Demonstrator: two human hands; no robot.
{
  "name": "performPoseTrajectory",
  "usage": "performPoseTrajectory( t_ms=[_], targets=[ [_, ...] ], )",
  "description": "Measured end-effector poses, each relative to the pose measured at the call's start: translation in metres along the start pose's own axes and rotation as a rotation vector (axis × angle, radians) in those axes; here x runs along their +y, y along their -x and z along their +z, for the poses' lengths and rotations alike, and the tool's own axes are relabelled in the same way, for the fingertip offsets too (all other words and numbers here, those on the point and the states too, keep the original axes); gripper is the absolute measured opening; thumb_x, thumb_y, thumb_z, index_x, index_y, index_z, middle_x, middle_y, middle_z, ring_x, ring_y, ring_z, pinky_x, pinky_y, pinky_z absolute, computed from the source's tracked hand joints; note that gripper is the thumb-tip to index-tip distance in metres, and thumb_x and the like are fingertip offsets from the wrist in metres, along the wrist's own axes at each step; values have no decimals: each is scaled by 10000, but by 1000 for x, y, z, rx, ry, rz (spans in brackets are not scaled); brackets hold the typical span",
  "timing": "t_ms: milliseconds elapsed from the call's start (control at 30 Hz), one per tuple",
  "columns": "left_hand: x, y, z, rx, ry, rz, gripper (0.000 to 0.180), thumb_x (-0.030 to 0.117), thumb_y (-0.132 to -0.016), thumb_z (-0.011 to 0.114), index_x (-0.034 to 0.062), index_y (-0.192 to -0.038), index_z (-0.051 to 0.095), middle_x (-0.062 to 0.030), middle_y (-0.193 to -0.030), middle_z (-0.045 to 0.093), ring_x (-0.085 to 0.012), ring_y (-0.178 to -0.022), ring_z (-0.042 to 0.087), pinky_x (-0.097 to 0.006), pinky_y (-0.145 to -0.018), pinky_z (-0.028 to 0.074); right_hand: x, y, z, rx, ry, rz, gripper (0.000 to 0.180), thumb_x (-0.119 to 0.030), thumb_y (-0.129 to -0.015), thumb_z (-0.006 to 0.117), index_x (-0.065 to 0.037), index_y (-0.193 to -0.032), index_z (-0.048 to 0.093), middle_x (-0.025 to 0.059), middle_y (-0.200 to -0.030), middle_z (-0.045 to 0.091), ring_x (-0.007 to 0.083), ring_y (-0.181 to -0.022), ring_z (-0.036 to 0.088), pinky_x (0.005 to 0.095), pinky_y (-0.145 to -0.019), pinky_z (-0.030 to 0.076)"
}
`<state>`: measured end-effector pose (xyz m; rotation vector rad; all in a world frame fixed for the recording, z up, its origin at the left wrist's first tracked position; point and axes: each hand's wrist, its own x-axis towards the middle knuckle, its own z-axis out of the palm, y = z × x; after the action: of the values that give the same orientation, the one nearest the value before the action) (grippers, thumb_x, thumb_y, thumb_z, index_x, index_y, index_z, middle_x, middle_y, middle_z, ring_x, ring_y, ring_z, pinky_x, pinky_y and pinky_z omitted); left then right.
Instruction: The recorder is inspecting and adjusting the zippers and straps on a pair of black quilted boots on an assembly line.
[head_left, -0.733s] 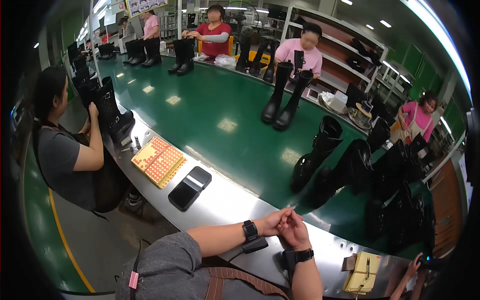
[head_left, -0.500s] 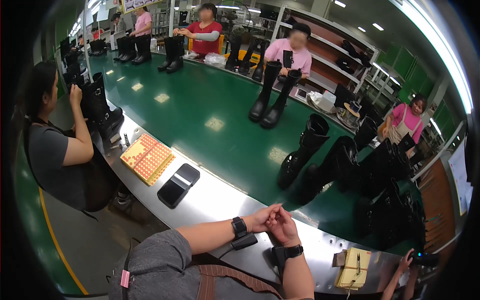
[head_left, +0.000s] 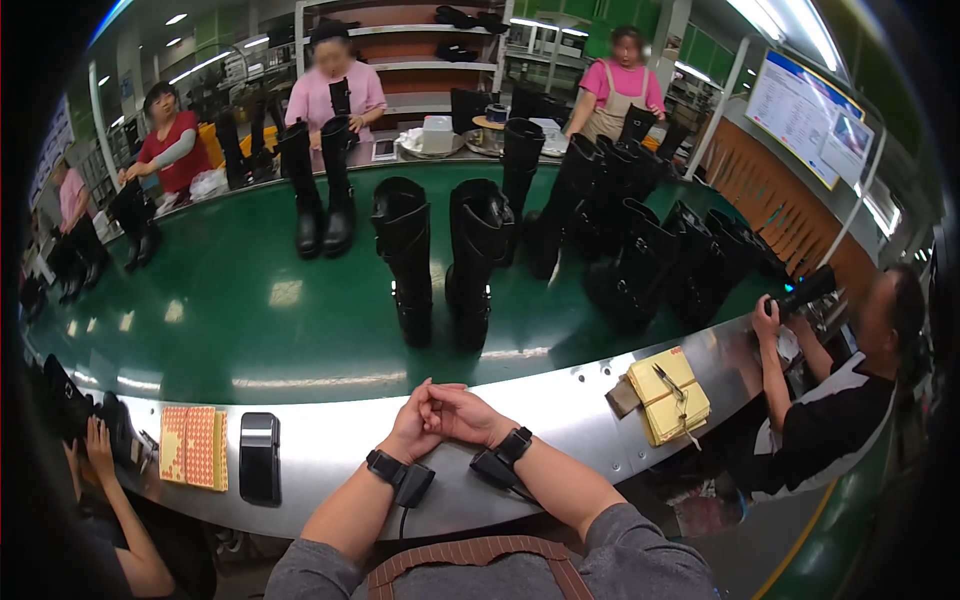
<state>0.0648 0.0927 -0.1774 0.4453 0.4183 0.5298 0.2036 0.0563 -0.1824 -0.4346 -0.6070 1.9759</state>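
Note:
My left hand (head_left: pixel 408 432) and my right hand (head_left: pixel 462 412) rest clasped together on the steel ledge (head_left: pixel 560 405) along a green conveyor belt (head_left: pixel 250 310). The fingers of both are closed and I see nothing held in them. Each wrist wears a black band with a small device. Just beyond my hands a pair of tall black boots (head_left: pixel 440 260) stands upright on the belt.
A stack of yellow sheets with scissors (head_left: pixel 668 397) lies on the ledge to my right; a black handset (head_left: pixel 260 456) and an orange dotted card (head_left: pixel 194 446) lie to my left. Seated people work on both sides. Several more boots (head_left: pixel 640 250) crowd the belt's right; people stand across it.
My view has swung to the right along the belt, so the pair of boots now stands straight ahead. My hands have stayed clasped on the ledge.

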Motion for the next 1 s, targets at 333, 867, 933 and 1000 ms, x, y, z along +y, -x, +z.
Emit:
performPoseTrajectory(
  t_ms=[333,867,933,1000],
  targets=[
    [1,3,14,36,-39,19,567,424,-1050,369,-57,-1278,566,34,-522,514,-10,-457,445,-187,-775,491,0,1,-4,-31,-91,48,321,-281,-1063,414,-27,-1045,610,54,-873,642,143,-795,611,314,-829,512],
    [-7,-6,-6,11,69,-33,524,408,-1060,367,-12,-1275,596,42,-584,520,-38,-427,361,-153,-514,370,0,4,0,43,-23,-11,319,-263,-1064,398,-12,-1051,596,86,-853,624,182,-727,603,355,-795,536],
    [-7,-6,-10,-66,92,-31,517,402,-1058,373,-11,-1265,604,36,-598,525,-40,-425,360,-152,-508,367,1,3,-2,72,20,-35,319,-261,-1063,400,-10,-1055,597,86,-848,622,179,-724,602,355,-788,539],
    [-8,-6,-11,11,83,7,510,403,-1054,386,-7,-1256,613,30,-629,524,-40,-425,355,-157,-504,363,1,3,-3,64,-30,-8,315,-256,-1061,403,-9,-1063,599,83,-838,618,175,-724,602,353,-786,540]
  ],
)
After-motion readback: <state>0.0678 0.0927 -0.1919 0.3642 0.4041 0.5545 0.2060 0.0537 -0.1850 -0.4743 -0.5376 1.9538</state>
